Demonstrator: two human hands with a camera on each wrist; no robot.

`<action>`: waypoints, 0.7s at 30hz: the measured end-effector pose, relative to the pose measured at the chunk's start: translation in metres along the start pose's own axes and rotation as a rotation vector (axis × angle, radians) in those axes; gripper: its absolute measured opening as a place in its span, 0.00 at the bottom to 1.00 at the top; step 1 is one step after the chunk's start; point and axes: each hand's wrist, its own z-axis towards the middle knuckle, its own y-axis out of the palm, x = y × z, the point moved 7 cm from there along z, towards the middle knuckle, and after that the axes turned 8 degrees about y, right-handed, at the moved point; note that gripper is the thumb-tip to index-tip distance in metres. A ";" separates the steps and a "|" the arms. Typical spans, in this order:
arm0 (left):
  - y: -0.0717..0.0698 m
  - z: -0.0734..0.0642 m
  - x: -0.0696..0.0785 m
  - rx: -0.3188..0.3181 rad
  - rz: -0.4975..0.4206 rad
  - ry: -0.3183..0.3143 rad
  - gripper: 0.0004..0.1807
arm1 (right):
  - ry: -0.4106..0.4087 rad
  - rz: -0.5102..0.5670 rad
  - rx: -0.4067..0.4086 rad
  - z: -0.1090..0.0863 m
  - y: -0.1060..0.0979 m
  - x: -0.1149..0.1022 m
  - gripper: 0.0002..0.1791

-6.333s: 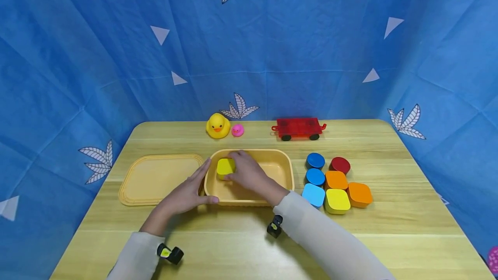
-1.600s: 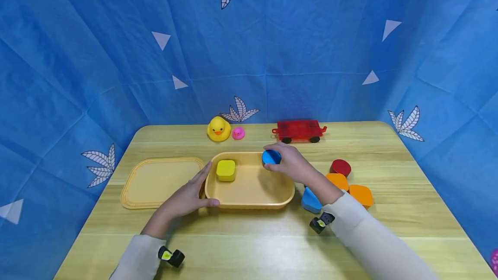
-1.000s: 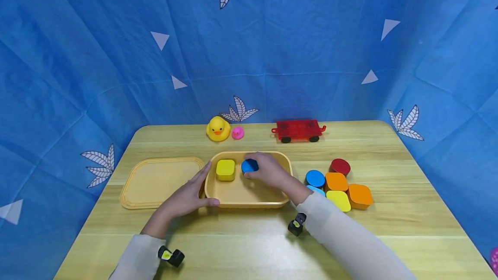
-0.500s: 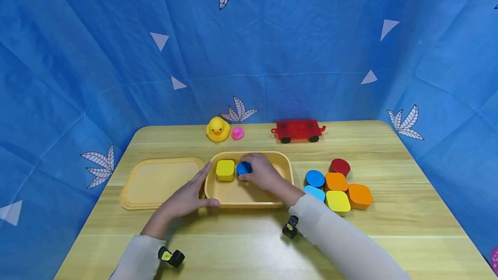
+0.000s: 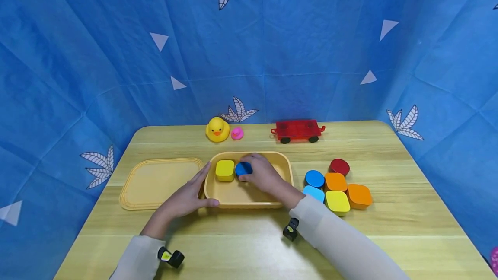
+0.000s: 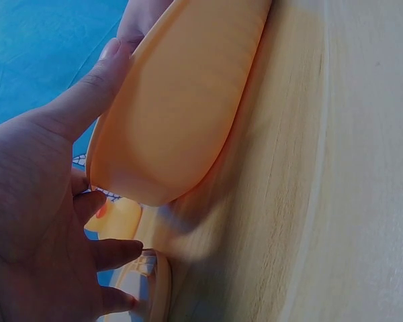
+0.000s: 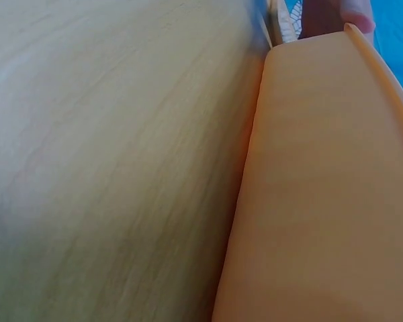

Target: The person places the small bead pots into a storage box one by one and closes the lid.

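My right hand reaches inside the peach plastic box and holds a blue round block between thumb and fingers. Just left of it in the box sits a yellow rounded-square block. At the box's left end my left hand grips it, thumb at the front rim and fingers along the end wall. The left wrist view shows that thumb lying on the rim, the other fingers spread below. In the right wrist view the box wall hides the blue block.
Right of the box lie another blue round block, a light blue block, a yellow block, two orange blocks and a red round block. A flat lid is at left. Ducks and a red wagon stand behind.
My right hand let go of the yellow block in the box, took a blue round block from the group at right and brought it leftward beside the yellow one. The left hand stayed put.
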 end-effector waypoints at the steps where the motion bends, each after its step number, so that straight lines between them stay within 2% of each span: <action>1: 0.000 0.000 0.000 0.000 -0.001 0.002 0.65 | -0.003 -0.002 0.001 0.000 0.000 0.000 0.30; 10: 0.000 0.000 0.002 0.002 -0.005 0.017 0.65 | -0.042 0.007 0.023 -0.006 -0.010 -0.001 0.30; 21: 0.000 0.001 0.001 0.003 0.003 0.017 0.66 | -0.056 0.103 0.025 -0.022 -0.031 0.005 0.31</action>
